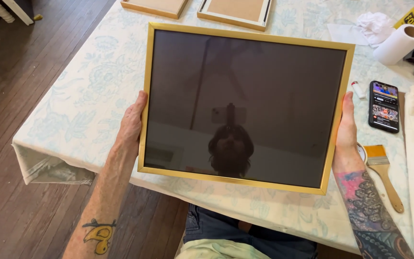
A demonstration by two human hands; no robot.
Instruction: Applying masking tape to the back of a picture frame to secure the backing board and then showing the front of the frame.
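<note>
The gold frame (pixel 245 108) fills the middle of the picture, held up above the surface (pixel 82 96) with its dark glass facing the camera. The left hand (pixel 131 125) grips the frame's left edge at centre left, thumb on the front rim, its grip pinching the frame. The right hand (pixel 347 128) does the same at centre right, thumb lying along the right rim. At the right of the picture, on the surface, lie a phone (pixel 384 106) with a lit screen, a brush (pixel 383 172) below it, and a paper roll (pixel 399 44) at upper right. Two smaller frames (pixel 195 9) lie at the top edge.
</note>
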